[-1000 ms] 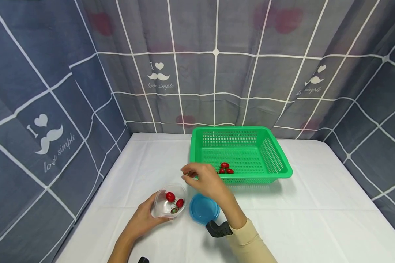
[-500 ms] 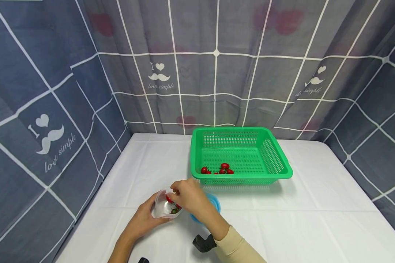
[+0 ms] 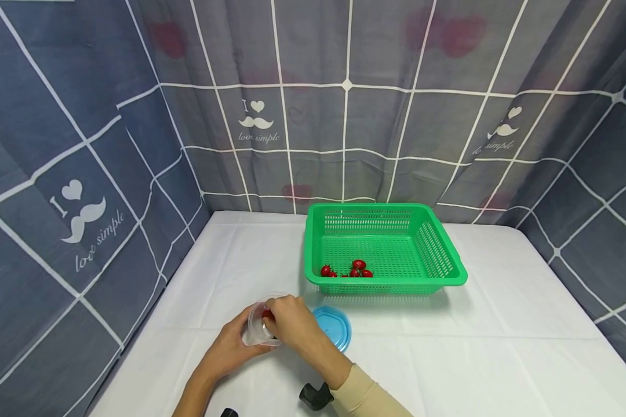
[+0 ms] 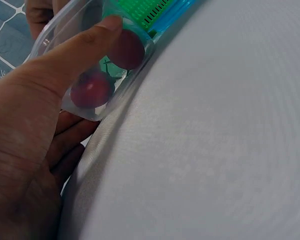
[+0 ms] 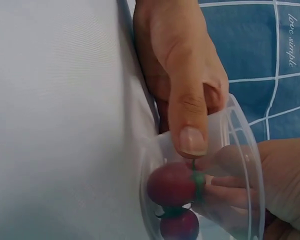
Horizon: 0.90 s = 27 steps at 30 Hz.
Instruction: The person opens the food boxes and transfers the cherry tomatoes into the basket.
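In the head view my left hand (image 3: pixel 232 343) grips a clear plastic tub (image 3: pixel 250 337) tilted on the white table. The left wrist view shows the left thumb across the tub's wall, with two red cherry tomatoes (image 4: pixel 92 90) inside. My right hand (image 3: pixel 292 324) reaches in through the tub's mouth. In the right wrist view its fingers (image 5: pixel 230 192) are seen through the plastic beside the stem side of a cherry tomato (image 5: pixel 171 184); its thumb is hidden, so I cannot tell whether it pinches anything. A second tomato (image 5: pixel 180 225) lies below that one.
A green basket (image 3: pixel 386 282) stands at the back, with several cherry tomatoes (image 3: pixel 359 264) near its front left corner. Between tub and basket lies a round blue lid (image 3: pixel 336 325), partly behind my right hand. Grey-blue checked curtains (image 3: pixel 313 133) surround the table.
My right hand has come down from beside the basket, leftward into the tub. More tomatoes in the basket are uncovered. The left hand keeps its grip on the tub in nearly the same place.
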### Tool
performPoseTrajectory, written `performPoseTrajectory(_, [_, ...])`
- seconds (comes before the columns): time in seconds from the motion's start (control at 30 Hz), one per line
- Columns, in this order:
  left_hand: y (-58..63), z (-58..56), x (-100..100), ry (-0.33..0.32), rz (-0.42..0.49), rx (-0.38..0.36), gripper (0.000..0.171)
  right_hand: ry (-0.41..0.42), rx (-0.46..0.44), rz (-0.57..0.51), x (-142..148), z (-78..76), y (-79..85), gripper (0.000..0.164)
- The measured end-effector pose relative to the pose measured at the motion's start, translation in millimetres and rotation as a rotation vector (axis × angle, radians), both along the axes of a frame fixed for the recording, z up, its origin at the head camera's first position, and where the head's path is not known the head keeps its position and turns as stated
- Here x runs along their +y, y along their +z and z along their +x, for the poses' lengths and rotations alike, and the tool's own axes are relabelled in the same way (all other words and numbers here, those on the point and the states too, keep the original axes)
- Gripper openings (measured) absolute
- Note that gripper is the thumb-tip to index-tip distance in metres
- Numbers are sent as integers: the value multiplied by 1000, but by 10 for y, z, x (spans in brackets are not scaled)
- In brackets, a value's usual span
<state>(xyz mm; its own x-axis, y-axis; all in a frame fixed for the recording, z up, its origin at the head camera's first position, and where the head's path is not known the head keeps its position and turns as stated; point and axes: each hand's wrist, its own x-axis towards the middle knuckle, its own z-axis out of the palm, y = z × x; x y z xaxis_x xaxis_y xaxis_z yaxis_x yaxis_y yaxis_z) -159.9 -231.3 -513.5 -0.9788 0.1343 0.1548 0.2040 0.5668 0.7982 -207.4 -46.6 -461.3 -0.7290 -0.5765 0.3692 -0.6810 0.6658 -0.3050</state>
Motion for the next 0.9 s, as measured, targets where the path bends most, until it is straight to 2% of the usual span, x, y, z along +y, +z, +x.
performPoseTrajectory(0.13, [-2, 5, -4, -7, -8, 6, 92, 42, -38, -24, -2, 1, -27, 6])
performPoseTrajectory(0.23, [-7, 4, -4, -11, -30, 26, 91, 47, -56, -12, -1, 7, -22, 10])
performPoseTrajectory(0.37, [4, 7, 1, -9, -32, 17, 92, 49, -71, 5, 3, 15, -7, 14])
performPoseTrajectory(0.57, [18, 11, 3, -3, -25, 1, 92, 67, -60, 8, 4, -1, -2, 12])
performPoseTrajectory(0.77, [4, 3, 5, -7, -20, 14, 91, 93, -60, -21, 22, -17, 28, 11])
performPoseTrajectory(0.9, [1, -3, 4, -4, -22, 16, 90, 112, -99, -55, 54, -21, 92, 12])
